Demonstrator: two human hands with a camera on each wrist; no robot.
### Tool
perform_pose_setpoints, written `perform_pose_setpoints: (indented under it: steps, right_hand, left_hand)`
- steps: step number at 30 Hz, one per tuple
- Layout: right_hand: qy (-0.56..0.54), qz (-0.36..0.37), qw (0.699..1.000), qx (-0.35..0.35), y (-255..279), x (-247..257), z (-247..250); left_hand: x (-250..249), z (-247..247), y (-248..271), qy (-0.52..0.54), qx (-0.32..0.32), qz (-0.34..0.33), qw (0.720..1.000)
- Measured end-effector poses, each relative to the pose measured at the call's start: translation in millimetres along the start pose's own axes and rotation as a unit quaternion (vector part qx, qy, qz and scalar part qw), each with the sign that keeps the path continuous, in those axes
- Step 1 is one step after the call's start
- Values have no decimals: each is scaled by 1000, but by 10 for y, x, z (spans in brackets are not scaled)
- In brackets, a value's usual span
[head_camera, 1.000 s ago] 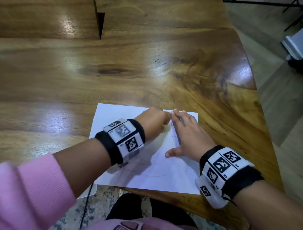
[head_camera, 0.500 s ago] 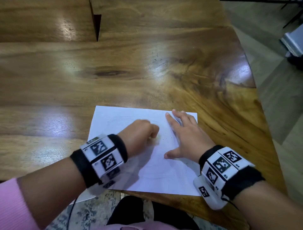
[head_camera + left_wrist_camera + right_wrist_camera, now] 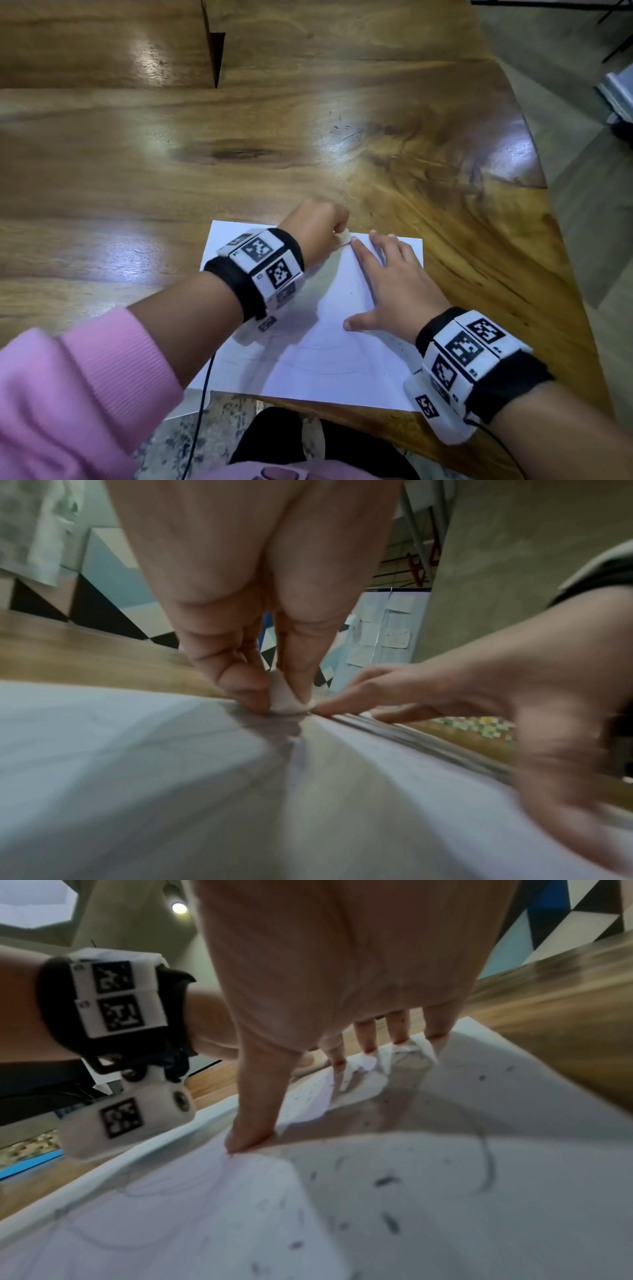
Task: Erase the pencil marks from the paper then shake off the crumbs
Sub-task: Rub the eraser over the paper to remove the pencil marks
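Note:
A white sheet of paper (image 3: 318,363) lies at the near edge of the wooden table (image 3: 308,144), with faint pencil lines (image 3: 161,1188) and dark eraser crumbs (image 3: 387,1180) on it. My left hand (image 3: 317,228) pinches a small white eraser (image 3: 286,699) and presses it on the paper at its far edge. My right hand (image 3: 394,287) lies flat on the paper's right half, fingers spread, its index fingertip (image 3: 322,710) right beside the eraser. The wrist views show the paper (image 3: 137,750) under both hands.
The table's right edge (image 3: 561,246) curves close to the paper, with floor beyond it. A dark notch (image 3: 215,58) splits the tabletop at the far left. A black cable (image 3: 202,411) hangs below the near table edge by my lap.
My left hand has pushed the eraser from the middle of the sheet forward to its far edge, beside the right index fingertip. The right hand has stayed flat on the paper.

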State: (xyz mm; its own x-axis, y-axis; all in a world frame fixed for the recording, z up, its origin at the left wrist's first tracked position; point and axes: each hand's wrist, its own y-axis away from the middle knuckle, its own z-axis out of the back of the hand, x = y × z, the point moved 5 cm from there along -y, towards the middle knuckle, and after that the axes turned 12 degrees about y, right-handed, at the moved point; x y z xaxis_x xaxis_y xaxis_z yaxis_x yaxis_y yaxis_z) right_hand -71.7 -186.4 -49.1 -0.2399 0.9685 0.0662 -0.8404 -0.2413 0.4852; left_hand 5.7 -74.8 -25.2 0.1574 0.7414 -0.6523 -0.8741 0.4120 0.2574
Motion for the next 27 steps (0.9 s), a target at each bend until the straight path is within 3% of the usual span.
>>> perform_pose_setpoints:
  steps: [5,11,17,22,24,27]
  right_hand:
    - [9,-3,1000,4,-9,9,0]
    - [18,-5,1000,8,-7,18,3]
    - [11,-6,1000,11,-7,17,6]
    - [18,-4,1000,9,-16,20,9]
    - [19,-3,1000,11,-9,27,9]
    - [6,-7,1000,11,-8,14,7]
  left_hand:
    - [75,-163,388,-21,92,-35,995]
    - [17,22,-72,0,-9,16,1000]
    - [84,-230,436,-33,105,-37,993]
    - [75,-67,32,-12,12,-1,1000]
    - [56,-113,156,-15,33,-22,999]
    - [35,-274,638,-23,120,-62,991]
